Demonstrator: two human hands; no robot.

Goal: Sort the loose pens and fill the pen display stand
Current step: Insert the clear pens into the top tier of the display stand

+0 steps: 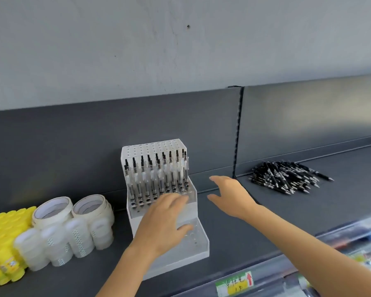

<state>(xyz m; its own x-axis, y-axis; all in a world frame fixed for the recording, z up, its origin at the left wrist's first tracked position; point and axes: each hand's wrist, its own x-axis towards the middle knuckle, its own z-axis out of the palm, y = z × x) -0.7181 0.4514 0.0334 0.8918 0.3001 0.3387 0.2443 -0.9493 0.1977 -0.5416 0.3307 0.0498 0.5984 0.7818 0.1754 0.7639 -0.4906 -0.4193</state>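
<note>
Pens (287, 179), black and loose, lie heaped on the shelf (255, 232) off to my right, well apart from the white display stand (198, 251), mostly slanting from far-left to near-right. My right hand (229, 196), fingers spread and empty, hovers nearer them. My left hand (163, 224) rests loose-fingered on the stand's middle step.

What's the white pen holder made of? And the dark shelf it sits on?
The pen stand looks like smooth white plastic, partly see-through at its front walls. The shelf is probably painted metal: matte dark grey, with a slotted post behind it.
</note>
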